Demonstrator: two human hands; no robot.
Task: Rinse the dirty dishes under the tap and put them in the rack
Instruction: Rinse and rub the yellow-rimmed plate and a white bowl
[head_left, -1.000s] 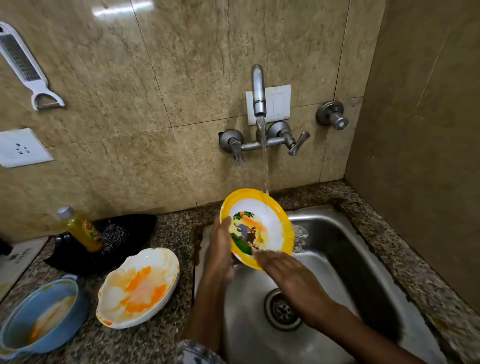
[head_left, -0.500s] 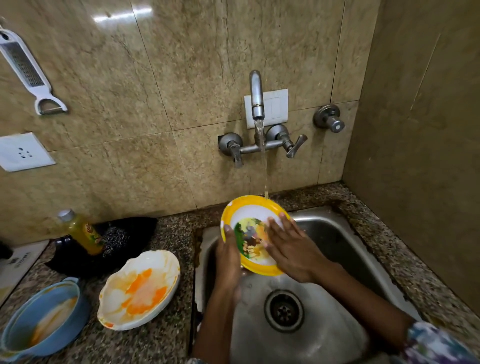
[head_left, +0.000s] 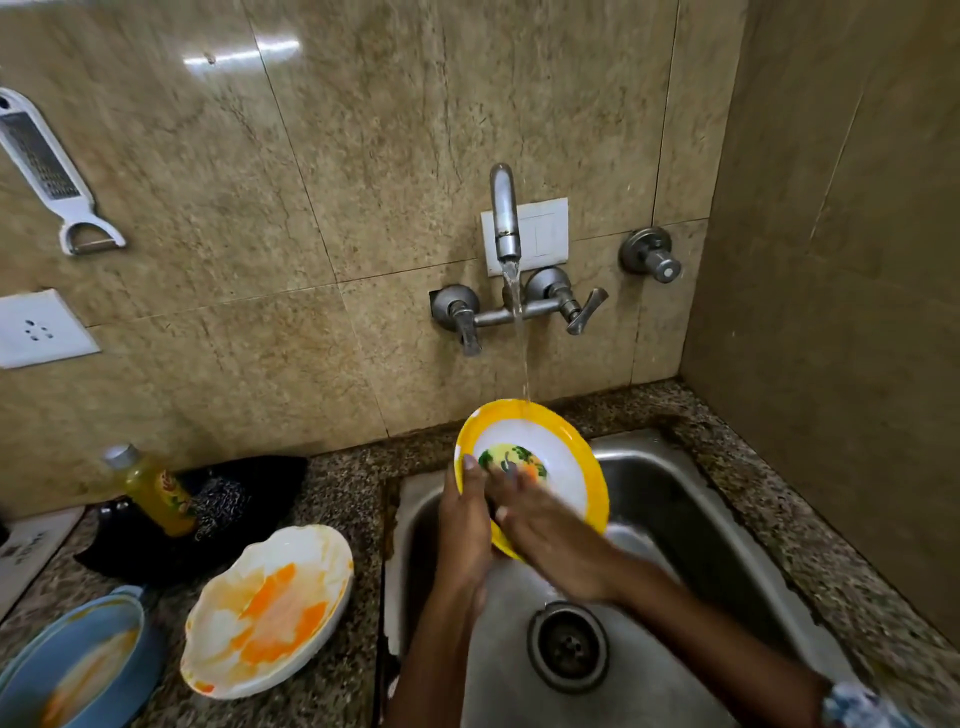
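A yellow-rimmed plate with a coloured picture in its white middle is held tilted over the steel sink. Water runs from the wall tap onto its top edge. My left hand grips the plate's left rim, thumb on the front. My right hand lies flat on the plate's face with fingers spread, blurred from motion. A white bowl smeared with orange sauce sits on the counter left of the sink. A blue dish with orange residue is at the bottom left corner. No rack is in view.
A yellow bottle and a steel scrubber rest in a black tray behind the white bowl. A grater-peeler and a socket are on the tiled wall. A side wall closes the right. The sink drain is uncovered.
My right hand has slid down and left across the plate's face, uncovering more of the white middle. The plate stays under the running water in my left hand.
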